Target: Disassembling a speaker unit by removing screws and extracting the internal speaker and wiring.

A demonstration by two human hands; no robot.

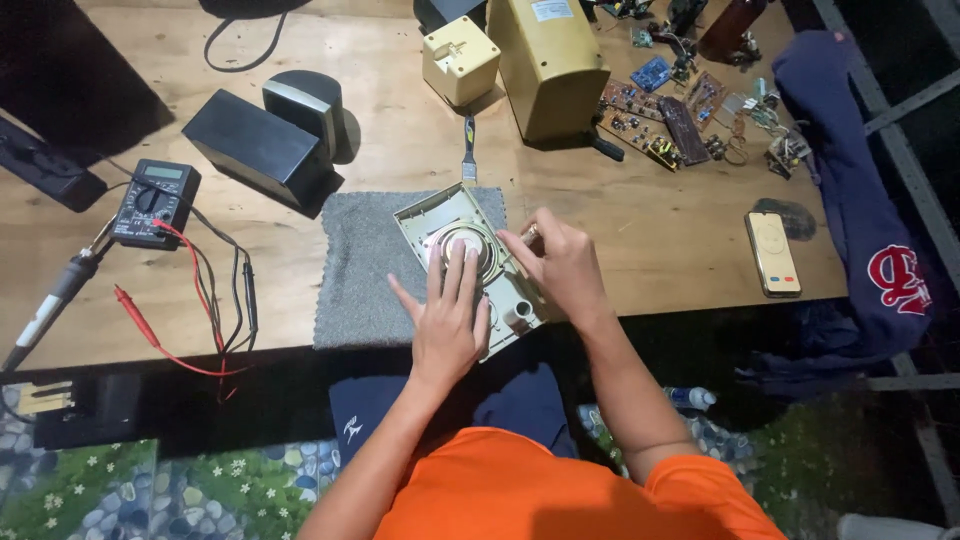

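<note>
A beige plastic speaker panel (430,213) with a round speaker driver (478,238) in it lies on a grey felt mat (360,270). My left hand (447,320) rests flat on the panel, its fingers spread over the driver. My right hand (560,262) sits on the panel's right side, fingers pinched on a small metal tool or part (531,235) that is too small to make out.
A digital multimeter (155,200) with red and black probe leads lies at the left, a soldering iron (45,305) beside it. Two black speaker boxes (255,145), beige housings (545,60), circuit boards (660,115), a small brush (468,150), a phone (772,252) and a blue garment (860,200) surround the mat.
</note>
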